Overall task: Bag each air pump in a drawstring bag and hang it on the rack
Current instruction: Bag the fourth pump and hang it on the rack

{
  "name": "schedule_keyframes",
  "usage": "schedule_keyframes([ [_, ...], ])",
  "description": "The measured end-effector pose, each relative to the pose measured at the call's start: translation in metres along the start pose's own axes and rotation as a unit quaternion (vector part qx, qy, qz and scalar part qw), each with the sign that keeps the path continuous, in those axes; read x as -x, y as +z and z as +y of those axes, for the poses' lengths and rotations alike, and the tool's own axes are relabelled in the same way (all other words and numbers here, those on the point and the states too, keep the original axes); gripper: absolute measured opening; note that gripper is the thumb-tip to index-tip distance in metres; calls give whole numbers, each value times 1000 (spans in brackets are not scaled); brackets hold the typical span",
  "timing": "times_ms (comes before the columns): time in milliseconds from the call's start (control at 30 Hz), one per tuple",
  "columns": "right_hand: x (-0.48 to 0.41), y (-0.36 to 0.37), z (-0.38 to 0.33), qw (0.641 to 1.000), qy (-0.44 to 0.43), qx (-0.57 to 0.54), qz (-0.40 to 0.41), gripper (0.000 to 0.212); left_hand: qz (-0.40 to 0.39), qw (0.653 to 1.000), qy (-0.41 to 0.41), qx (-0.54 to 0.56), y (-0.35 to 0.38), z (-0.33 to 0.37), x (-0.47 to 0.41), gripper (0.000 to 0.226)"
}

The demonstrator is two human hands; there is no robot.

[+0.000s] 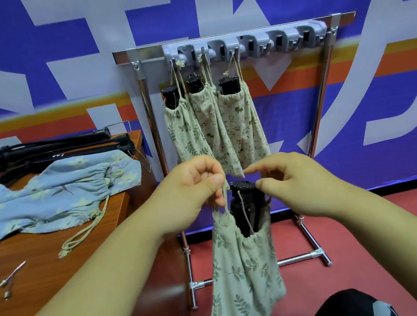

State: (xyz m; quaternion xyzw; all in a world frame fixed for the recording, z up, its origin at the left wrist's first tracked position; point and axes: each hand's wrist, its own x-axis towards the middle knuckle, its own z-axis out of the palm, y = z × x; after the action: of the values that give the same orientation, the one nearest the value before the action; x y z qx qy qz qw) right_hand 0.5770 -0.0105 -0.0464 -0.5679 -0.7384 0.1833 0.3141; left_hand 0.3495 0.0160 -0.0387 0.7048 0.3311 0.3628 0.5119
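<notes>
The left hand (195, 186) pinches the cord (225, 198) of a leaf-print drawstring bag (243, 272), the right hand (293, 183) holds its other side; a black air pump (245, 203) stands inside. At 12 o'clock, three filled bags (240, 127) hang on the rack (140, 53).

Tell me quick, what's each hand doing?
Left hand: closed, pinching the drawstring of the leaf-print bag.
Right hand: closed, pinching the bag's other side.

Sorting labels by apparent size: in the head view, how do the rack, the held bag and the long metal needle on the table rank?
1. rack
2. held bag (nearer the camera, so inflated)
3. long metal needle
</notes>
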Motion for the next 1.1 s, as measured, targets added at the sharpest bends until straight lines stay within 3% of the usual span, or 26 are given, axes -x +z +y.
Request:
schedule_keyframes([
  [167, -6, -8, -15, 995, 5, -94, 9, 28, -2, 1000, -11, 0, -5, 0, -1, 10],
  [333, -14, -1, -20, 1000, 0, -1, -22, 29, -37, 995, -1, -95, -12, 1, 3, 39],
  [400, -17, -4, -25, 999, -10, -30, -25, 24, -30, 987, 24, -156, -11, 3, 5, 44],
  [500, -17, -9, -29, 999, -24, -9, -26, 21, 31, 961, 66, -268, -11, 7, 6, 40],
  [667, -18, -16, -31, 998, -49, 28, -41, 25, 94, 935, 139, -312, -7, 5, 5, 25],
  [833, -20, -22, -30, 992, -61, 100, -39, 23, 125, 862, 228, -435, -9, 7, 3, 20],
  [900, -20, -23, -31, 987, -72, 137, -34, 25, 143, 877, 207, -410, -7, 5, 3, 10],
  [1000, -21, -27, -34, 986, -69, 149, -22, 24, 138, 956, 93, -240, -3, -1, 0, 18],
  [1100, -23, -27, -36, 999, -19, -17, -37, 25, 106, 984, 28, -139, -1, -5, -3, 19],
])
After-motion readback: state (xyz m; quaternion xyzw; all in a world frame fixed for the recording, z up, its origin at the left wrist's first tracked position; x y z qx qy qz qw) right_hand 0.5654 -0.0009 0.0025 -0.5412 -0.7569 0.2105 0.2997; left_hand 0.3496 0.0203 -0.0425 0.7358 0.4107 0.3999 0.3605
